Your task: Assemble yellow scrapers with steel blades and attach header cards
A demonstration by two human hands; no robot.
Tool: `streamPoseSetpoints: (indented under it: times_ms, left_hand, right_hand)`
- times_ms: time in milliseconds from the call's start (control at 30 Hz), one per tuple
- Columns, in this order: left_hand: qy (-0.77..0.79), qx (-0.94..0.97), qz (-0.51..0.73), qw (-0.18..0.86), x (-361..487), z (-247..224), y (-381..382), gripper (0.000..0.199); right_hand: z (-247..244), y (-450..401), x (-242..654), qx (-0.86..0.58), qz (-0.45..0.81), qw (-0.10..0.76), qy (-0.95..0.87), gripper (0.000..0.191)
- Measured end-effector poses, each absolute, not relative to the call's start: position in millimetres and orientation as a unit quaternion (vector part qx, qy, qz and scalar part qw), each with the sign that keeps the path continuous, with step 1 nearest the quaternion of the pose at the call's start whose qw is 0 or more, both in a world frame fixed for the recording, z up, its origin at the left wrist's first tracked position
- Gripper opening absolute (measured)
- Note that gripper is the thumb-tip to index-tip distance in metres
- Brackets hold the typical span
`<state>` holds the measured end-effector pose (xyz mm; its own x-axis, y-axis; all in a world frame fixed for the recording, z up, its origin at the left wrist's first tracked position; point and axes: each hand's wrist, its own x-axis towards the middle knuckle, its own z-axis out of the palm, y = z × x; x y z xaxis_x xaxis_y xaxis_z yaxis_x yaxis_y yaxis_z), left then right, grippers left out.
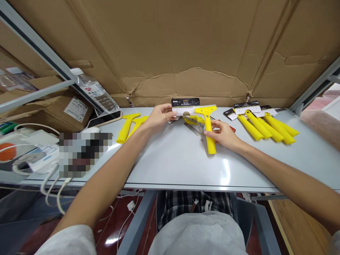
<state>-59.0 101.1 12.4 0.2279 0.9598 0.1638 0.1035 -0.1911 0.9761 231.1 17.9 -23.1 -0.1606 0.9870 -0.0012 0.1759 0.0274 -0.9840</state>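
Observation:
My left hand point(162, 117) pinches the left edge of a black-and-white packaging card point(185, 102) with a hang hole, upright above the table. In my right hand point(221, 134) is a yellow scraper handle point(210, 145), its wide T-shaped head up and overlapping the card's right side. Behind and below lie a yellow scraper part point(196, 120), a flat metal blade point(192, 129) and small metal bits, partly hidden by the card. A red-handled tool point(231, 128) shows just beyond my right hand. Left of my left hand rest two yellow scraper handles point(126, 129).
Several yellow scrapers with cards point(261, 129) lie at the right on the grey table point(170, 166). At the left are a phone point(105, 118), a water bottle point(97, 92), a cardboard box point(66, 109) and white cables point(50, 177). A cardboard wall point(180, 42) rises behind.

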Motion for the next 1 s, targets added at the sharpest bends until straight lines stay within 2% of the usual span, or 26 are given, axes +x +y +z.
streamPoseSetpoints:
  times_ms: [400,733,867,1000]
  left_hand:
    - [0.411,0.588,0.433,0.547,-54,16,94,0.035]
    - [0.42,0.519,0.44,0.601,-57,15,98,0.035]
    - [0.368,0.552,0.419,0.62,-56,15,94,0.044]
    - [0.321,0.603,0.366,0.632,-57,14,89,0.043]
  right_hand:
    - [-23,18,231,-0.493,0.493,0.416,-0.584,0.056]
    - [-21,19,234,-0.47,0.476,0.499,-0.552,0.064]
    - [-18,21,236,-0.472,0.473,0.53,-0.522,0.066]
    - [-17,23,237,-0.467,0.483,0.559,-0.486,0.068]
